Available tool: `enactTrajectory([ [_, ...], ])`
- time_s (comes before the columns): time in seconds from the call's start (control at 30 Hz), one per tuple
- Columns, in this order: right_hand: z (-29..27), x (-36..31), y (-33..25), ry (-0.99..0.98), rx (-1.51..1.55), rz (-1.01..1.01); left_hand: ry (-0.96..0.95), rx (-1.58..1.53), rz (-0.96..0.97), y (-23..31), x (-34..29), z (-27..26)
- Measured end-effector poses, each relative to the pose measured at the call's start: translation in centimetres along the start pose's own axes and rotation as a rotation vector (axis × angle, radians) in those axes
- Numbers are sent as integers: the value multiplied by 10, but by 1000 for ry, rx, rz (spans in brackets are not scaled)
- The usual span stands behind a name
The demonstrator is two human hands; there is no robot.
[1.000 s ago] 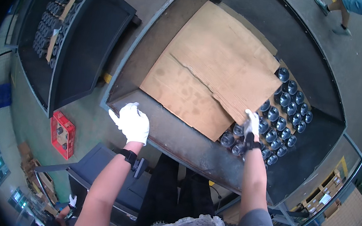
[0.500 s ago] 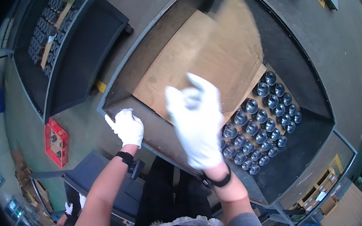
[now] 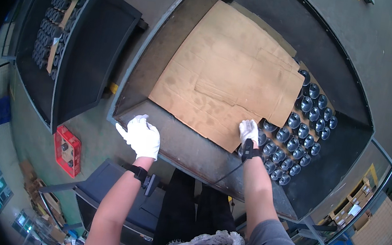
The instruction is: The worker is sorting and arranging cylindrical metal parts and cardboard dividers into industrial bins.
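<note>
A large brown cardboard sheet [image 3: 241, 74] lies flat in a deep grey metal bin [image 3: 159, 59]. It covers the left part of the inside. Rows of dark, hollow metal cylinders [image 3: 292, 144] stand upright to its right, open ends up. My right hand [image 3: 249, 130], white-gloved, is at the sheet's near right edge with its fingers curled over the cardboard; the fingertips are partly hidden. My left hand [image 3: 141, 138], also gloved, rests at the bin's near rim, thumb and fingers apart, holding nothing.
At the left stands another metal bin [image 3: 79, 59] with similar cylinders and cardboard strips. A red crate [image 3: 67, 151] with a few parts sits on the floor below it. A grey cart [image 3: 110, 185] is close by my left forearm. Cardboard boxes [image 3: 350, 205] stand at the right.
The raised, blurred cardboard has come down flat. My right hand has moved right and lower, to the sheet's near right edge. My left hand has stayed near the rim.
</note>
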State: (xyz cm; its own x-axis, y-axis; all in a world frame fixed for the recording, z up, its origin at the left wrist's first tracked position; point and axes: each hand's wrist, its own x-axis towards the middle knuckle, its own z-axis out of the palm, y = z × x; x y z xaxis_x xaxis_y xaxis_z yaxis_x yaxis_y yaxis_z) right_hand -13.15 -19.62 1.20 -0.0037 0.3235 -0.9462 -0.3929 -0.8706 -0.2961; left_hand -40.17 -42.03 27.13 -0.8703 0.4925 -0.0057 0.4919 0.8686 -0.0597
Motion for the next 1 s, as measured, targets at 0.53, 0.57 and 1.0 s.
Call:
enactTrajectory([
  [0.53, 73, 55, -58, -231, 376, 130, 53, 38, 30, 10, 0, 7],
  [0.57, 69, 65, -79, -298, 308, 94, 57, 8, 38, 18, 1, 8],
  [1.0, 144, 56, -39, 24, -63, 344, 47, 48, 51, 13, 1, 9],
])
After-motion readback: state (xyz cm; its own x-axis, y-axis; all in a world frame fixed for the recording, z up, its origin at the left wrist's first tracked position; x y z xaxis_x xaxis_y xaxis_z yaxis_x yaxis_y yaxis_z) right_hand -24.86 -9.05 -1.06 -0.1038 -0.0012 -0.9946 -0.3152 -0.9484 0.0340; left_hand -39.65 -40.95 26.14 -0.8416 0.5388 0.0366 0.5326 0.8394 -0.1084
